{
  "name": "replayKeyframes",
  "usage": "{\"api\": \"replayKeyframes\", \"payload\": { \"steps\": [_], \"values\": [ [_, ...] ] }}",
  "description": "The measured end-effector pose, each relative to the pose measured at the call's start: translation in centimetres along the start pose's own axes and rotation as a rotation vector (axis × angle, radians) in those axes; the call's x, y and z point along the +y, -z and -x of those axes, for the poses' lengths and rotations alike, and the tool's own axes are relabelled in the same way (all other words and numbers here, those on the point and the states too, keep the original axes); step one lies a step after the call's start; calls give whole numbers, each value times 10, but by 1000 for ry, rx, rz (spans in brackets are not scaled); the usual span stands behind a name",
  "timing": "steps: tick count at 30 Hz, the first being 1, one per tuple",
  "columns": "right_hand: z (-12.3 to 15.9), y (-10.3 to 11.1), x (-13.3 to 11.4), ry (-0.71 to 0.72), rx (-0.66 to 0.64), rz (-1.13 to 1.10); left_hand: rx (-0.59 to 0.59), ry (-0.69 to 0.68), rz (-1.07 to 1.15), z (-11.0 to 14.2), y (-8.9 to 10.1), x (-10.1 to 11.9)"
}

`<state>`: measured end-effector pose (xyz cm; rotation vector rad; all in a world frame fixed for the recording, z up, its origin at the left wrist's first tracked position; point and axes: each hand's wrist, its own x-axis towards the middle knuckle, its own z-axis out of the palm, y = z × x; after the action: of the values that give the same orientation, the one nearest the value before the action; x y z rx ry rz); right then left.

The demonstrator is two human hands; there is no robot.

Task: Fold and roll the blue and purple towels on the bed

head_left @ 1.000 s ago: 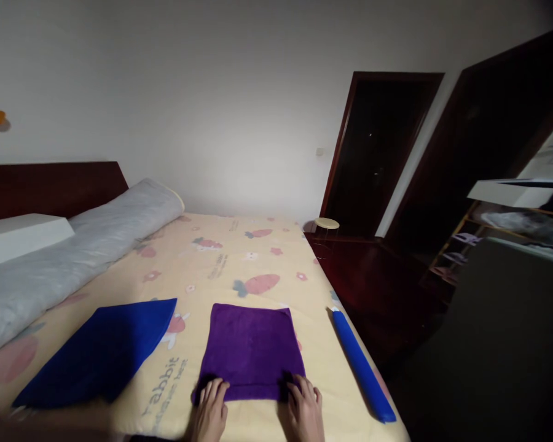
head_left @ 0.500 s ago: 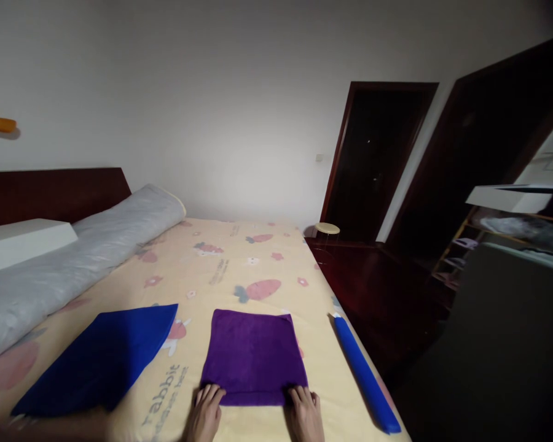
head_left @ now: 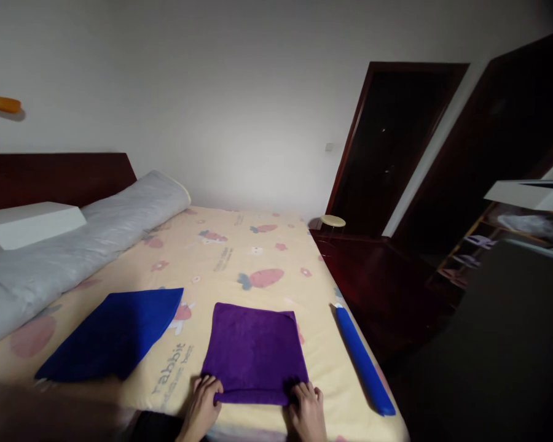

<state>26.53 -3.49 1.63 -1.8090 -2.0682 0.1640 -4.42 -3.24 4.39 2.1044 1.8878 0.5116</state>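
Observation:
A purple cloth (head_left: 256, 347) lies flat on the bed, its near edge turned over in a narrow fold. My left hand (head_left: 205, 400) has its fingers curled over the near left corner of the cloth. At the near right corner my right hand (head_left: 308, 405) is closed in the same way, thumb and fingers pinching the fold. Left of the cloth lies a flat, dark blue piece of fabric (head_left: 115, 334), partly in shadow. A long, narrow blue roll (head_left: 365, 362) with a white tip rests to the right, along the bed's edge.
The bed (head_left: 230, 258) has a yellow sheet printed with carrots and rabbits. A grey bolster-like roll (head_left: 120, 215) and a white box (head_left: 37, 226) lie near the headboard (head_left: 55, 178). Beyond the right edge stand a round stool (head_left: 332, 221) and a shelf (head_left: 461, 252).
The view has shifted slightly, moving the bed and door in the picture. Both hands stay at the cloth's near corners, fingers now curled more tightly around the fold.

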Motion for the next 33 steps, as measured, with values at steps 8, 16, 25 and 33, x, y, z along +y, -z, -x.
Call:
{"api": "replayKeyframes", "payload": {
  "steps": [8, 16, 25, 33],
  "values": [
    [-1, 14, 23, -159, -107, -187, -53, 38, 35, 4, 30, -19],
    [-5, 23, 31, -185, -68, -130, -45, 212, -126, -6, 25, -10],
    [-13, 2, -60, 105, -133, -98, -158, -29, -64, -6, -30, 36],
    [-8, -4, -17, 71, -75, -74, 27, 21, -116, -2, -17, -13]
  ]
}}
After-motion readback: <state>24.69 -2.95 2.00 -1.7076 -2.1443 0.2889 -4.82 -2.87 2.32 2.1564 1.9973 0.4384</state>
